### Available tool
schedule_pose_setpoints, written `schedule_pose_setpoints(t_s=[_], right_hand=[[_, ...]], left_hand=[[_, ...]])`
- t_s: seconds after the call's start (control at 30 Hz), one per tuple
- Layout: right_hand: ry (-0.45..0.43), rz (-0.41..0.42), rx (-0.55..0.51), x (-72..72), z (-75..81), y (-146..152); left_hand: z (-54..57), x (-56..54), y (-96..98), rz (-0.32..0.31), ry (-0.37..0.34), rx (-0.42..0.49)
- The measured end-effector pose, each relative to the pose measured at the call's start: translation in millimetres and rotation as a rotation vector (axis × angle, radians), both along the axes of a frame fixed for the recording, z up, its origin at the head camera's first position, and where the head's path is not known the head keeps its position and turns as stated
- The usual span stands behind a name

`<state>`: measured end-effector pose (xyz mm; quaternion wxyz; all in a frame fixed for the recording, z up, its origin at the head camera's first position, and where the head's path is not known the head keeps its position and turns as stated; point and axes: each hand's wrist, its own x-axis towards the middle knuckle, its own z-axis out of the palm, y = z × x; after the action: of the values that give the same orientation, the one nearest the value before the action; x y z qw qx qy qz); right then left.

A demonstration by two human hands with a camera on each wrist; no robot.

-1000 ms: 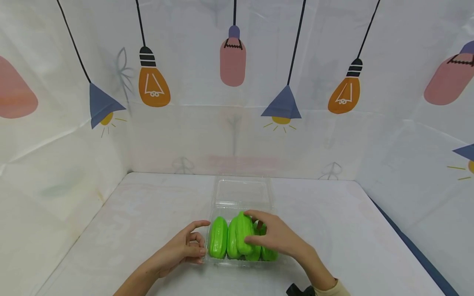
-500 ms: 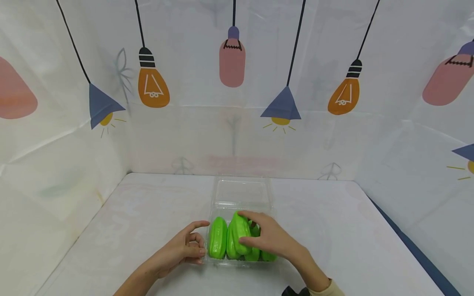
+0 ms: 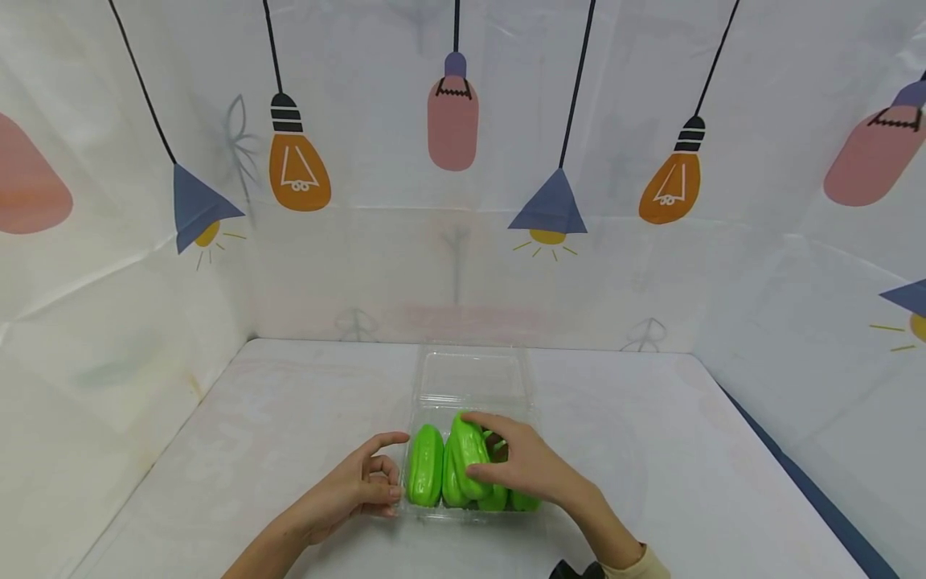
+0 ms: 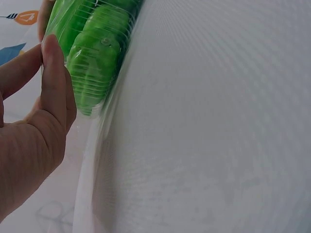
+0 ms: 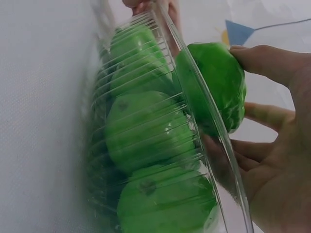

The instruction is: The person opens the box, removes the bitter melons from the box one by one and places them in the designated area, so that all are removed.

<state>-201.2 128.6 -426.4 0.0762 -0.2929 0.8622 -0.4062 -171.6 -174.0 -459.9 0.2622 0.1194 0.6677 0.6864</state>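
Note:
A clear plastic clamshell box [image 3: 415, 418] holds several long, glossy green ridged vegetables [image 3: 425, 466], cucumber-like in shape. My right hand [image 3: 531, 460] grips one more green vegetable [image 3: 470, 460] between thumb and fingers, over the ones lying in the box. In the right wrist view this held vegetable [image 5: 214, 82] sits above the box's rim [image 5: 221, 126], its top leaning slightly left in the head view. At the box's left side, my left hand [image 3: 362, 486] holds the edge with bent fingers. The left wrist view shows its fingertips [image 4: 51, 46] right at the plastic wall.
The box's lid [image 3: 473, 376] lies folded back toward the rear wall. A white tabletop [image 3: 304, 410] surrounds the box, with a lamp-patterned white sheet [image 3: 376, 257] behind and at both sides. A black object [image 3: 575, 569] shows by the right sleeve.
My right hand has shifted slightly left with the green vegetable, which has tilted a little to the left. The left hand stays at the box's side.

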Motion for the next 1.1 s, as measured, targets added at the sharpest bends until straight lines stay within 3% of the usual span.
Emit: schedule_pose_setpoints(t_s=[0.23,1.1], right_hand=[[-0.07,0.027,-0.043,-0.1,0.8,1],[-0.144,0.019,-0.148,-10.7,1.0,19]], left_hand=[[-1.5,0.0,-1.3,-0.006,0.004,0.002],[-2.1,0.3,-1.2,-0.002,0.0,-0.002]])
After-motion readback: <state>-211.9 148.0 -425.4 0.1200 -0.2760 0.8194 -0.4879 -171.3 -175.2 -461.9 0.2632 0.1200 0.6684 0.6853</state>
